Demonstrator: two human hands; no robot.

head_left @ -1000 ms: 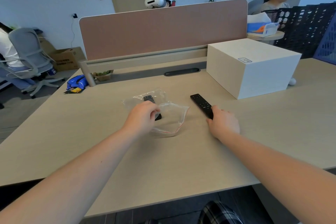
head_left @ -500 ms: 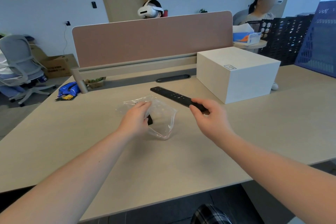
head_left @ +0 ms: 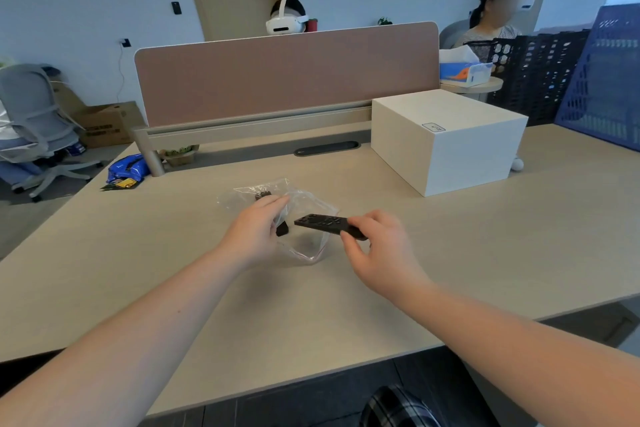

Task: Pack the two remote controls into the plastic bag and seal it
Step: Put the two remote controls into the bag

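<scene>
A clear plastic bag with a red-striped mouth lies on the beige desk. My left hand pinches the bag's upper edge and holds the mouth apart. One black remote sits inside the bag, mostly hidden behind my left hand. My right hand grips a second black remote by its near end. That remote is held above the desk, its far tip pointing left at the bag's mouth.
A white box stands on the desk to the right. A pink divider panel runs along the back. A blue snack packet lies at the far left. Blue crates lean at the right. Two people with headsets sit beyond the divider.
My right hand lifted the second remote off the desk, turned it, and brought it left and down to the bag's mouth. My left hand kept hold of the bag.
</scene>
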